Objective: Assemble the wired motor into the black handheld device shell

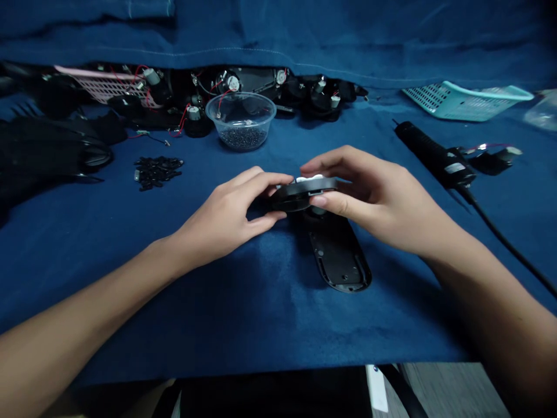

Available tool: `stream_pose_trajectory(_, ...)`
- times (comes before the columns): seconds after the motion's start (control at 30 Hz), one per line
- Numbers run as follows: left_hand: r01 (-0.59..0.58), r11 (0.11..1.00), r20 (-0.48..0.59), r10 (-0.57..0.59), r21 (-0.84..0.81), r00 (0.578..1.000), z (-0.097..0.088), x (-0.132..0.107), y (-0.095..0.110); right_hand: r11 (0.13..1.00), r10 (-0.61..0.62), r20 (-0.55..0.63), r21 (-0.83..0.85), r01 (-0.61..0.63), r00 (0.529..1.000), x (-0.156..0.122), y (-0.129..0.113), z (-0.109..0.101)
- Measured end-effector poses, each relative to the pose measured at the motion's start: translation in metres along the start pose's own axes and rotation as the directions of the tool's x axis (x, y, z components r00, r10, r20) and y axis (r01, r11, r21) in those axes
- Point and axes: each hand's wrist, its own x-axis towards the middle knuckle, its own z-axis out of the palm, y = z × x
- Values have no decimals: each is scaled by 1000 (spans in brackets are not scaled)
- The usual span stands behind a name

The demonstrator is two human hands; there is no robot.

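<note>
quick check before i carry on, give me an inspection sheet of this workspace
surface: dark blue cloth covers the table
job's things: round black plastic part with white pieces on top; long black plastic plate with small holes lies beneath it
clutter: clear plastic bowl of small black pieces; loose small black parts; black units with small motors; pink basket; teal basket; black corded tool
hands: left hand and right hand both grip the round part
cables: thin red wires at the motors; black cord runs off lower right
surroundings: grey floor below the table edge; other people: nothing seen
</note>
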Motion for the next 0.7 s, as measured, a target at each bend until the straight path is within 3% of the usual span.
stream_pose_trajectory(0.17,36,999,81,-34,-33,996,-1,0,2,997,31,57,64,-34,998,0,5,1)
stream_pose_trajectory(0.7,-33,999,52,30,39,998,-2,0,1,991,36,60,127,-43,998,0,8,2)
